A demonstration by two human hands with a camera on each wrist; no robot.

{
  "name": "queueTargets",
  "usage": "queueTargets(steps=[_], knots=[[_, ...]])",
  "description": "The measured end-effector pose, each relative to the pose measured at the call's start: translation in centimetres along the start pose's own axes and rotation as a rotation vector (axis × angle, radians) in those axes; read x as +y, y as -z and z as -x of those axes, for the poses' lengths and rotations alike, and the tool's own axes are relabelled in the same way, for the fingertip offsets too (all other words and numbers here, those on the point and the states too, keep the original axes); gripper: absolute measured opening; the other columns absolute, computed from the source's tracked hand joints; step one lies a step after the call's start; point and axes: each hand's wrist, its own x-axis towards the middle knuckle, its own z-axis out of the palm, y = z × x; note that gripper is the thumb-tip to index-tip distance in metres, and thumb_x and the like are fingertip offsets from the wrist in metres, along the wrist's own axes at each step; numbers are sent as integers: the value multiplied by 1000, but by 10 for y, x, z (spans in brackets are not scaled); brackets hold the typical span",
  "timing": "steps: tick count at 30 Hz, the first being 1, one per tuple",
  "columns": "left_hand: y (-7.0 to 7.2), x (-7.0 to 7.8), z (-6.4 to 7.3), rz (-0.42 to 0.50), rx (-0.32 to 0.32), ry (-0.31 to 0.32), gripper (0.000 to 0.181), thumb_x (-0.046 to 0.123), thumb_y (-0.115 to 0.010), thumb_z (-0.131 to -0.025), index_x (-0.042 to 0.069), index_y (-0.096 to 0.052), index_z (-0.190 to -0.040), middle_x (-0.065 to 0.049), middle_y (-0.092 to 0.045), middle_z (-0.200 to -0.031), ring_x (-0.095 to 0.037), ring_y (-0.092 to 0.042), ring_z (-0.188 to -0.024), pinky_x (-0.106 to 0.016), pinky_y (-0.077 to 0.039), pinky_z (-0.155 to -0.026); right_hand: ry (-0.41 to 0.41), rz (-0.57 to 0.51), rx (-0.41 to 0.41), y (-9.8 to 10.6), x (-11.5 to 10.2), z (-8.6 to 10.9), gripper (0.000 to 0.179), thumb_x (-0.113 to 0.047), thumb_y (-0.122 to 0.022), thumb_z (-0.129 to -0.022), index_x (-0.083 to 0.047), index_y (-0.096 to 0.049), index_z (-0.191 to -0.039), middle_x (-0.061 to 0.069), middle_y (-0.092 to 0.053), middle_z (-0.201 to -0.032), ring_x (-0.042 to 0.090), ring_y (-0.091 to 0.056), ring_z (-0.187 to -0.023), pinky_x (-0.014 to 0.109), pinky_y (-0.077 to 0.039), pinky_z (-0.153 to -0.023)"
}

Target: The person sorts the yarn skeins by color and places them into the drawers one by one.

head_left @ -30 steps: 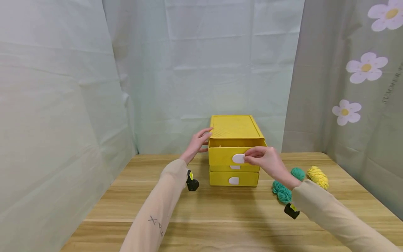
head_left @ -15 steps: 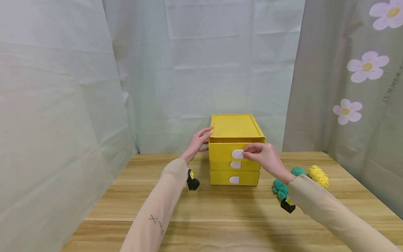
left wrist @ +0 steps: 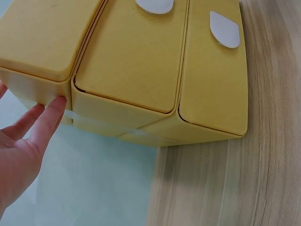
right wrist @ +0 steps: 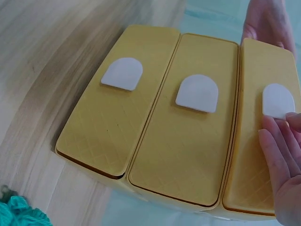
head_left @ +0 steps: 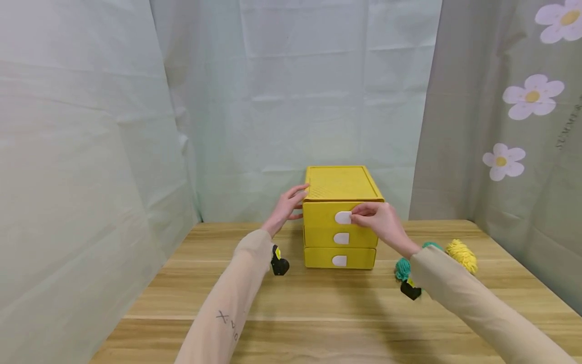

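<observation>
Left hand (head_left: 285,206), fingers spread and touching the left wall of the yellow drawer unit (head_left: 344,183), which stands at the middle of the back edge of the wooden table (head_left: 318,313); to its right, the right hand (head_left: 381,222) pinches the white tab (head_left: 342,218) of the top drawer (head_left: 319,216), whose front lies about flush with those beneath. Farther right lie green yarn (head_left: 402,269) and, nearer the table's back right corner, a yellow skein (head_left: 463,256). An off-centre push on the tab could skew the drawer and jam it; too light a brace from the left hand could let the unit slide toward the back edge. The right sleeve (head_left: 477,298) hides part of the green yarn; the drawers' contents are unseen, and whether the top drawer is fully home cannot be told.
</observation>
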Motion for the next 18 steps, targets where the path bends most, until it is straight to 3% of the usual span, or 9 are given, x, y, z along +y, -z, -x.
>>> queueTargets(steps=[11, 18], knots=[[2, 1, 1, -15, -26, -5, 41, 33, -52, -92, 23, -50, -132, -5, -44, -128, -29, -53, -95, -42, -48, -74, 1, 31, 18, -1, 2, -9, 17, -17, -69, -82, -3, -68, -91, 6, -66, -82, 21, -61, -76, 34, -49, -68], [2, 17, 13, 8, -82, 12, 44, 26, -48, -95, 14, -43, -137, -12, -38, -134, -34, -50, -99, -48, -43, -80, 2, 14, 15, -2, 2, -9, 20, -18, -69, -82, -1, -68, -92, 8, -66, -82, 23, -62, -77, 37, -49, -69]])
